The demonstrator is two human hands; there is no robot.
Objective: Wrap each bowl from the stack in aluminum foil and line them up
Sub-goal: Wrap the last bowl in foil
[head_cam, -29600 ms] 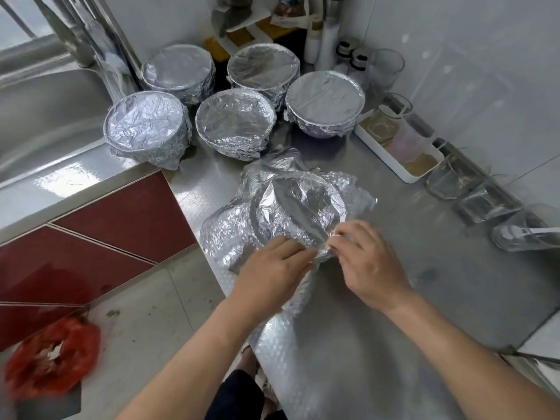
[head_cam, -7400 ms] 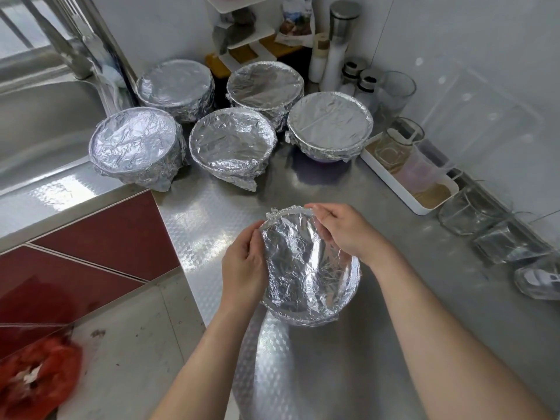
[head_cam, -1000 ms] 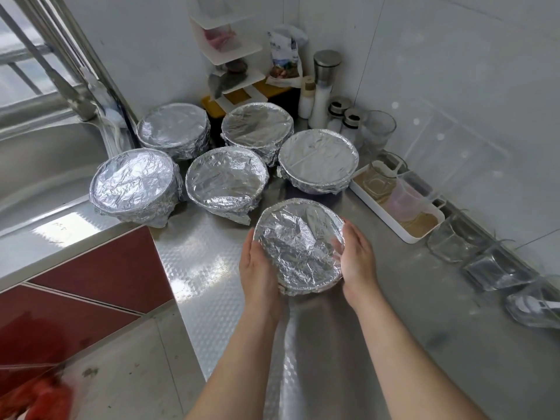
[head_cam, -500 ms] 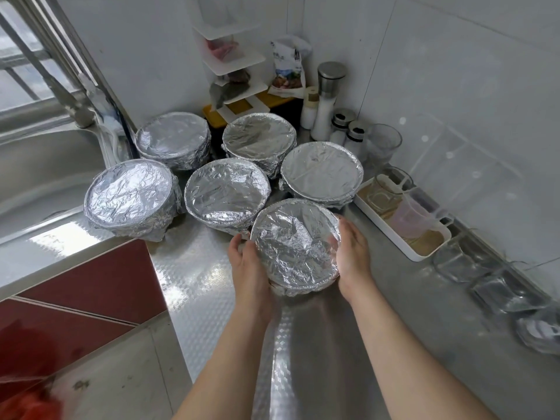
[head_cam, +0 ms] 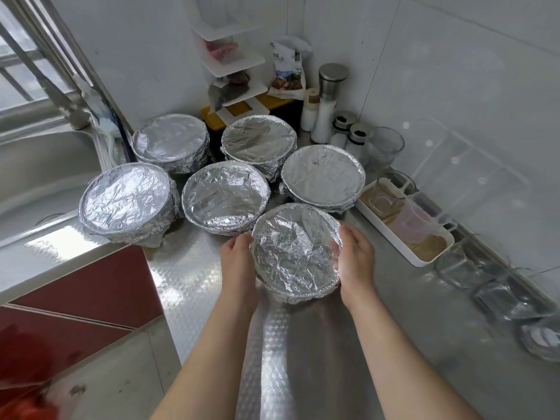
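The left hand [head_cam: 239, 262] and right hand [head_cam: 354, 256] grip the foil-wrapped bowl [head_cam: 295, 253] by its sides, beside five wrapped bowls [head_cam: 225, 198].

near bowl [head_cam: 295, 253], lower centre: wholly under foil, the bowl itself unseen; base hidden, so contact with the worktop [head_cam: 394, 344] cannot be told.
left hand [head_cam: 239, 262]: fingers tucked behind the bowl's left side, out of sight.
right hand [head_cam: 354, 259]: fingers below the rim hidden by the bowl.
both forearms: cut by the bottom edge.
five wrapped bowls [head_cam: 225, 201], centre: contents concealed by foil.
red object [head_cam: 27, 401], lower left corner: blurred, cut by the edge, kind unknown.
glassware [head_cam: 539, 338], right edge: blurred, partly cut off.
sink [head_cam: 36, 165], left: cut by the edge.
packet [head_cam: 286, 71], upper centre: print too small to read.
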